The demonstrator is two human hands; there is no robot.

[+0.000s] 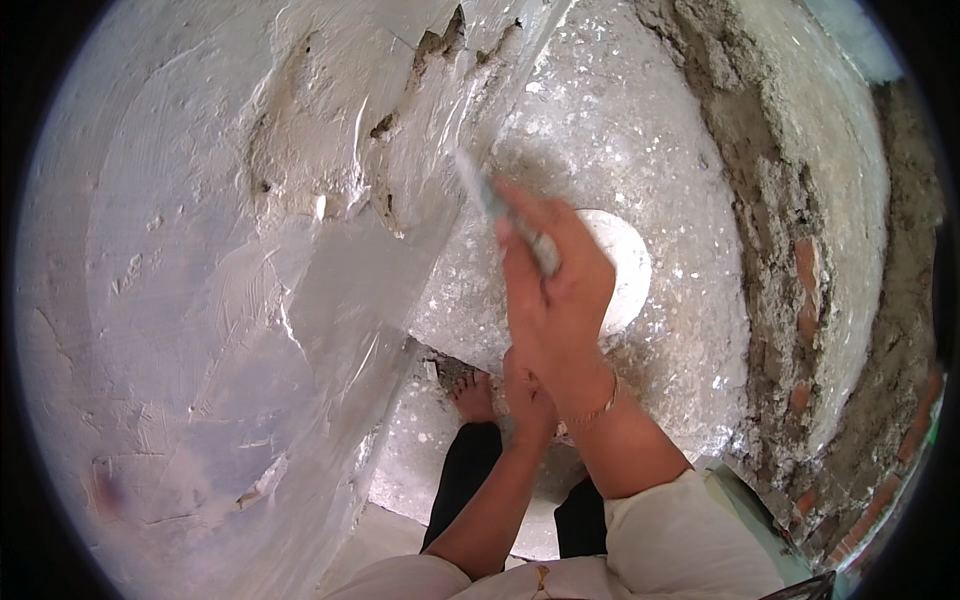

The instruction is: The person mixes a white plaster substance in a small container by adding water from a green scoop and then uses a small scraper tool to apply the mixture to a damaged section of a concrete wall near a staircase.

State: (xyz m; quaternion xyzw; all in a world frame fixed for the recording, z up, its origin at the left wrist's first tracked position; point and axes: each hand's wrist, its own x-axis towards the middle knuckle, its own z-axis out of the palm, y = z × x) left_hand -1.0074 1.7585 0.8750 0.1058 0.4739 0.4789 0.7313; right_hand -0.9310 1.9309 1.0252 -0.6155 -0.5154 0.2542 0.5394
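My right hand [565, 270] is closed round the handle of a putty knife [475, 185], blurred by motion. Its pale blade points up and left, toward the plastered wall [150, 300]; whether it touches the wall I cannot tell. Smooth grey plaster [355, 270] covers part of the wall, with rough, cracked patches and holes above it. My left hand [530, 395] is low beside my right wrist, its fingers curled and partly hidden; what they hold, if anything, does not show. A round white thing [628, 270], perhaps a container or lid, lies partly behind my right hand.
Under me the grey floor [640, 130] is speckled with white splashes. My bare foot [473, 397] stands near the wall's base. Along the right runs a broken, earthy strip [770, 200] with exposed red brick [806, 280].
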